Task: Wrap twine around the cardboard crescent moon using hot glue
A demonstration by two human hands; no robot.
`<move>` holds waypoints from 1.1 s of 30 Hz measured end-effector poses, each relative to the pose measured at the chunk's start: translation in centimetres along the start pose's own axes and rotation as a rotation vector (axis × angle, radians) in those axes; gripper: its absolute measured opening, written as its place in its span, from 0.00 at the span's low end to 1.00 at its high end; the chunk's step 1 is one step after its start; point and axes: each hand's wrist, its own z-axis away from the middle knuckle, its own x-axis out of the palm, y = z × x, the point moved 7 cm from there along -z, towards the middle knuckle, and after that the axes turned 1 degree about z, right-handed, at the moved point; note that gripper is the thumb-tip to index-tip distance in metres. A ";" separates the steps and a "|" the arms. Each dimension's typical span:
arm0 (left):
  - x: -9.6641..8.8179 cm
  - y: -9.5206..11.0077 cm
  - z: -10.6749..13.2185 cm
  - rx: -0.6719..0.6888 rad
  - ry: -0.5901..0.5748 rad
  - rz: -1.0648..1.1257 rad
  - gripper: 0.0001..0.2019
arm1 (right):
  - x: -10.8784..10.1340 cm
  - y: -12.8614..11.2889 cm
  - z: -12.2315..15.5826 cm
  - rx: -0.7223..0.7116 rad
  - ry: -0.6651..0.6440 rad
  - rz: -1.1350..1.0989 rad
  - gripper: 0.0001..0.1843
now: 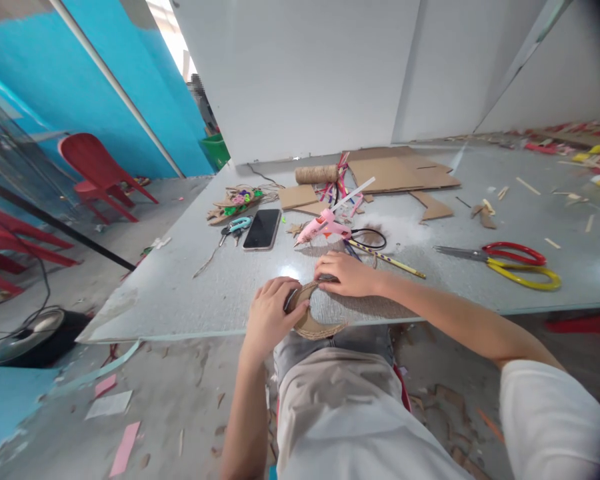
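While hands [273,310] [344,273] hold cardboard [318,327], white panels [305,80] back the grey table [180,293].

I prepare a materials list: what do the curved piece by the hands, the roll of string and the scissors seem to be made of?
Curved piece: probably cardboard, matte, with a flat brown face; its ridged rim may be string.
Roll of string: likely jute, dull, tan and rough-looking.
Scissors: blades seemingly metal, from their grey sheen; handles probably plastic, smooth, bright red and yellow.

Bright, glare on tabletop [205,300], dark right corners
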 end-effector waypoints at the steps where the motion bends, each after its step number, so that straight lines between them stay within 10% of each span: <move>1: 0.0 -0.1 0.0 -0.011 0.001 0.033 0.11 | -0.1 -0.1 0.0 0.007 0.008 -0.017 0.08; 10: 0.0 -0.8 -0.3 -0.201 -0.055 0.681 0.21 | -3.1 -1.8 0.2 0.026 0.282 -0.304 0.11; 15: 0.8 0.7 -0.3 -0.270 0.122 1.003 0.16 | -3.2 -2.7 0.3 -0.045 0.294 -0.325 0.11; 22: 0.9 1.4 0.0 -0.311 0.286 0.885 0.09 | -2.8 -3.0 0.5 -0.073 0.276 -0.332 0.15; 33: 1.1 1.0 -0.1 -0.298 0.207 0.801 0.09 | -3.2 -2.9 0.6 -0.108 0.326 -0.224 0.07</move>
